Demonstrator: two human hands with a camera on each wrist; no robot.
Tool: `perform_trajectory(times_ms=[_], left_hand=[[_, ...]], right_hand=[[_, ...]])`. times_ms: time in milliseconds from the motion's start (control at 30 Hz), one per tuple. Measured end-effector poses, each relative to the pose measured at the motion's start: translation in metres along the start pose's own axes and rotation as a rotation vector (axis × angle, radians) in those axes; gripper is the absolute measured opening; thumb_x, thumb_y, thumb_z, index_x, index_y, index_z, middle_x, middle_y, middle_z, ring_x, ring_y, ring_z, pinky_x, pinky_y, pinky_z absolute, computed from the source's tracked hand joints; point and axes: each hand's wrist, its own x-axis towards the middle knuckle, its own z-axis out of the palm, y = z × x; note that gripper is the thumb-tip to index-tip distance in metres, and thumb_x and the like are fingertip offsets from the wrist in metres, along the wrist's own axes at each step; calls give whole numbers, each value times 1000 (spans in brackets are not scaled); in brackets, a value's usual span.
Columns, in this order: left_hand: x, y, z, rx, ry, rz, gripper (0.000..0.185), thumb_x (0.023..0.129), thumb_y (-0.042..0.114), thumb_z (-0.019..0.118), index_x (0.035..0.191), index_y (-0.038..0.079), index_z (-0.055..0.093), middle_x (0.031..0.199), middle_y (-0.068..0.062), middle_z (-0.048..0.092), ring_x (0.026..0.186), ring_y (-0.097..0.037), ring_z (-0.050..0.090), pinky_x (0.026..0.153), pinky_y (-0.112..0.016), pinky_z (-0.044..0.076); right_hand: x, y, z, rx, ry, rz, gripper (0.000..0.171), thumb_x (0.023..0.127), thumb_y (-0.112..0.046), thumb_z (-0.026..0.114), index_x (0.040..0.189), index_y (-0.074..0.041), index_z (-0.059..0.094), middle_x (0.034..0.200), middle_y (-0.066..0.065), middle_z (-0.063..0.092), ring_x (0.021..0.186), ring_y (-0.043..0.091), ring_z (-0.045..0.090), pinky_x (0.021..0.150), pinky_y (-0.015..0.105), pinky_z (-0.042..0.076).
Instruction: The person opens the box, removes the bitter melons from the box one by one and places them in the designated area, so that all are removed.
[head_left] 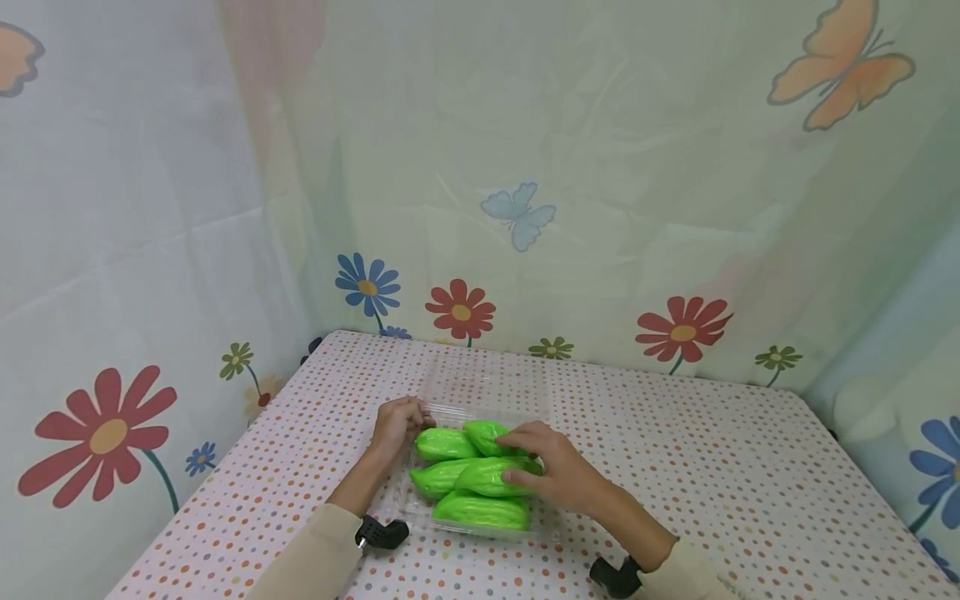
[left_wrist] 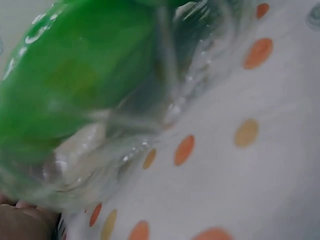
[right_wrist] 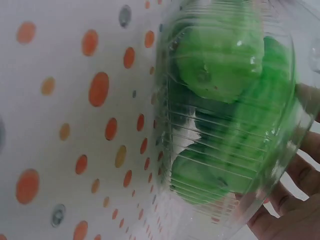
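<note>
A clear plastic tray (head_left: 486, 532) holds several bright green ridged vegetables (head_left: 444, 444) on a dotted tablecloth. My left hand (head_left: 405, 419) grips the tray's far left rim with curled fingers. My right hand (head_left: 536, 462) lies on top of the pile, thumb and fingers curled round one green vegetable (head_left: 483, 477). In the left wrist view a green vegetable (left_wrist: 75, 75) shows through the tray wall (left_wrist: 150, 125). The right wrist view shows the ribbed tray wall (right_wrist: 200, 135), green vegetables (right_wrist: 220, 60) inside it, and fingers (right_wrist: 290, 210) below it.
The tray's clear lid (head_left: 487, 383) lies open flat behind it. The dotted table (head_left: 712, 467) is walled on three sides by flower-and-butterfly curtains (head_left: 525, 208). Black wrist mounts (head_left: 382, 533) sit on both forearms.
</note>
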Motion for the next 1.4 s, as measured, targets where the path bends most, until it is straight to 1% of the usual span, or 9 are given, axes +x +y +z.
perform_trajectory(times_ms=[100,167,333,500,667,833,1100,1300,1400], left_hand=[[0,1,1,-23,6,-2,17,81,-11,43,87,-11,59,91,-18,61,74,-19,68,72,-29,58],[0,1,2,-18,3,5,17,82,-11,43,88,-12,59,91,-18,60,73,-18,67,72,-29,58],[0,0,0,10,6,5,18,84,-9,43,89,-13,60,93,-19,62,74,-18,68,71,-29,58],[-1,-1,-1,43,7,4,18,87,-6,43,87,-10,60,94,-19,63,76,-20,69,69,-27,58],[0,-1,-1,33,13,7,16,87,-6,46,87,-9,62,89,-15,63,77,-21,70,68,-26,58],[1,-3,-2,47,-11,27,19,89,-2,49,94,-16,61,88,-15,63,76,-19,69,71,-28,59],[1,-3,-2,48,-7,22,24,97,8,53,101,-15,61,78,-7,65,72,-17,67,69,-27,58],[0,-1,-1,14,9,10,28,100,7,50,119,-14,52,81,-7,66,73,-16,68,70,-27,58],[0,-1,-2,18,15,-8,34,99,5,49,129,-12,48,81,-7,69,73,-16,68,70,-26,58]], right_hand=[[-1,-2,3,-30,-9,25,44,93,-31,73,131,-9,67,128,3,64,120,24,57,101,52,50],[-2,-2,5,-54,-27,42,46,93,-34,74,133,-12,67,129,1,63,120,21,55,100,53,49],[-2,-5,10,-116,-64,49,48,93,-38,73,134,-14,66,128,-1,64,114,15,50,95,49,50],[-2,-7,13,-181,-64,48,52,91,-42,73,135,-15,66,127,-2,63,112,14,49,93,47,50],[-3,-8,17,-224,-56,44,54,90,-41,75,136,-15,65,127,-2,63,112,14,49,94,45,51],[-4,-7,20,-215,-14,29,52,90,-35,76,136,-13,64,128,-2,63,109,12,49,91,42,51],[-4,-6,24,-222,72,-87,52,90,-31,76,137,-10,64,119,1,60,102,11,53,82,32,52],[-4,-7,25,-165,108,-122,53,89,-24,75,137,-6,63,115,1,58,91,7,53,75,26,51],[-4,-7,26,-133,110,-108,52,90,-23,74,137,-6,61,119,2,59,93,8,56,77,27,53]])
